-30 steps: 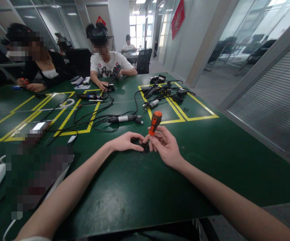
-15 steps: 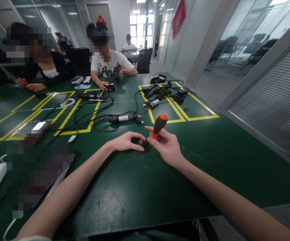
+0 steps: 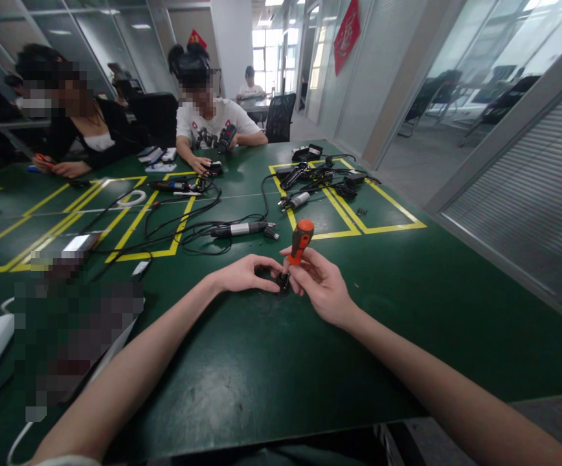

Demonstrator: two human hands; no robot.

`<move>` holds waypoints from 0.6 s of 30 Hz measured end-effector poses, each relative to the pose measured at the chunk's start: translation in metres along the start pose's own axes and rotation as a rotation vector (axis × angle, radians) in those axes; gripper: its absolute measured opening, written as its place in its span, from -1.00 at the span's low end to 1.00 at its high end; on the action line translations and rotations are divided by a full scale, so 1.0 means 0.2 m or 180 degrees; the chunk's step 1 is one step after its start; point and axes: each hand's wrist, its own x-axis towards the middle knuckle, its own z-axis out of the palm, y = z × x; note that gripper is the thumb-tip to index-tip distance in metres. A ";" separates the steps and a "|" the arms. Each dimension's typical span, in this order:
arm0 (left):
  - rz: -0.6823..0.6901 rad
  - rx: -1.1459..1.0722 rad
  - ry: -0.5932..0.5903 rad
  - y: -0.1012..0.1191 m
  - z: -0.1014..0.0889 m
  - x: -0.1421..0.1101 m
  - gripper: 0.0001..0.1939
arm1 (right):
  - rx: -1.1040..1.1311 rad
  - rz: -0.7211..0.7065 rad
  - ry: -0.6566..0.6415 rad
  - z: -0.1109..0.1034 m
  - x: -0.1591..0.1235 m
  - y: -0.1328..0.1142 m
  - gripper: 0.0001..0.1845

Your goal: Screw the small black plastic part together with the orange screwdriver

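Note:
Low over the green table, my right hand [image 3: 324,285] grips a screwdriver [image 3: 302,241] with an orange and dark grey handle. The handle points up and the thin shaft runs down to a small black part [image 3: 283,282] on the table. From the other side, my left hand [image 3: 248,274] curls its thumb and fingers about that black part and holds it. Fingers cover much of the part, so its kind does not show. Where the screwdriver's tip meets the part is too small to make out.
Beyond my hands lies a black-and-silver pen-shaped electric tool [image 3: 242,230] with its cable. Black tools and cables [image 3: 305,173] sit inside yellow tape lines at the back right. Across the table, a person [image 3: 213,126] handles a black device; another person [image 3: 79,139] sits further left.
My right hand has swung the screwdriver from a rightward lean to nearly upright and brought its shaft down to the black part. My left hand has hardly moved.

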 end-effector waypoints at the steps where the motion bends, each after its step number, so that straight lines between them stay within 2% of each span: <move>1: -0.0004 0.0010 0.0008 0.00 0.00 0.00 -0.66 | -0.0061 -0.0001 -0.0013 0.00 0.00 0.00 -0.68; 6: -0.0074 0.0072 0.0038 0.00 0.00 0.00 -0.58 | -0.0446 -0.0007 0.0062 -0.02 0.01 -0.01 -0.60; 9: -0.0060 0.0045 -0.0012 0.01 0.00 0.00 -0.61 | -0.0364 0.0115 0.0063 -0.03 0.01 -0.01 -0.54; 13: -0.0019 -0.0020 -0.0066 0.01 0.00 0.00 -0.66 | -0.0228 0.0097 0.0137 -0.04 0.02 0.01 -0.60; 18: 0.0022 0.0025 0.0020 -0.02 0.00 0.01 -0.63 | -0.0636 -0.0158 0.0244 -0.04 0.02 -0.01 -0.69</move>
